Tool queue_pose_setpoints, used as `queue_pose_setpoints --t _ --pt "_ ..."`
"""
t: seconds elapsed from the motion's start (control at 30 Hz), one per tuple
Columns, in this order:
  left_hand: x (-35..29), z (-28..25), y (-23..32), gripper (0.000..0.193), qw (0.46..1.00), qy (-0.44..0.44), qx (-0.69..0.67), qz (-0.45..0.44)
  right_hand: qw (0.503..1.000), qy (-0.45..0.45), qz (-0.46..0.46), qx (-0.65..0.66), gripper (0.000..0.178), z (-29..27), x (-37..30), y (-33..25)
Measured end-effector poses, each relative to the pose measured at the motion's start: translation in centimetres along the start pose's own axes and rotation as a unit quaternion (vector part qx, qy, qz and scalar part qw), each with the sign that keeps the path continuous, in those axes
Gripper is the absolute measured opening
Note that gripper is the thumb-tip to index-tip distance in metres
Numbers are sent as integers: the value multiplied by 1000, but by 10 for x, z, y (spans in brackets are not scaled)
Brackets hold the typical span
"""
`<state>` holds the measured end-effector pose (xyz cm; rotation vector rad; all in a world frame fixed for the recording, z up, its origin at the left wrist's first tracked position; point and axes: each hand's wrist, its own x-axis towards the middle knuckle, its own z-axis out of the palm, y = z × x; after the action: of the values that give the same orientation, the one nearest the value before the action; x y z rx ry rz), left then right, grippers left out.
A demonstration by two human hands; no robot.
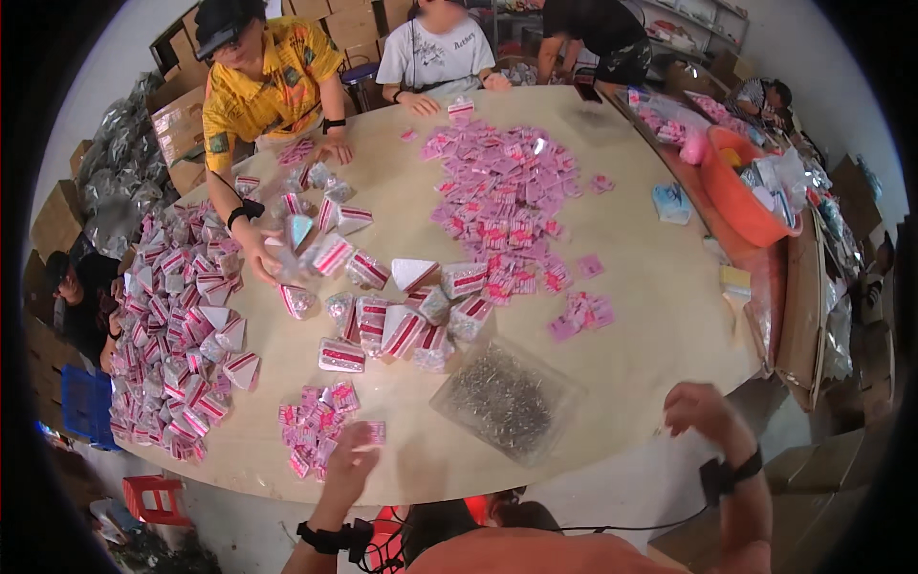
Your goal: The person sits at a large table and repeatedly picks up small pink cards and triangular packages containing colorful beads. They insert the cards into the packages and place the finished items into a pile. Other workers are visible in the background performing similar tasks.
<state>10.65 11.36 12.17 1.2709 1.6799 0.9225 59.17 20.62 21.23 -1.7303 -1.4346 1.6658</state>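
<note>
At the table's near edge my left hand is closed, with a small pink printed card at its fingertips. Just beside it lies a small heap of similar pink cards. Over the right part of the near edge, my right hand has its fingers curled in; what they hold, if anything, is too small to make out. Between my hands sits a clear plastic tray full of small metal pieces. Beyond it are several cake-slice-shaped pieces, white and pink with stripes, some in clear wrapping.
A large pile of cake-slice pieces covers the table's left side. Pink cards spread across the far middle. Opposite, a person in a yellow shirt handles wrapped slices; another in white sits beyond. An orange tub stands at right.
</note>
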Motion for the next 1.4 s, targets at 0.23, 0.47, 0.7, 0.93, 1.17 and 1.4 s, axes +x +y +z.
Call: queue_pose_setpoints --t 0.23,0.47,0.7,0.93,1.17,1.4 --pt "3 122 75 54 892 -176 274 312 849 108 -235 -460 34 -79 129 -98" --pt "19 198 36 48 825 -221 389 344 738 111 -290 -600 63 -29 289 -135" --pt "10 187 15 49 867 -173 334 326 709 -7 -409 -574 72 82 416 -175" --pt "-8 177 -2 53 826 -275 452 193 708 39 -462 -533 72 143 465 -143" --pt "-5 169 -8 61 774 -247 532 238 712 62 -421 -559 70 32 434 -97" --pt "10 157 -24 52 824 -283 447 204 773 52 -256 -578 74 -74 349 -43"
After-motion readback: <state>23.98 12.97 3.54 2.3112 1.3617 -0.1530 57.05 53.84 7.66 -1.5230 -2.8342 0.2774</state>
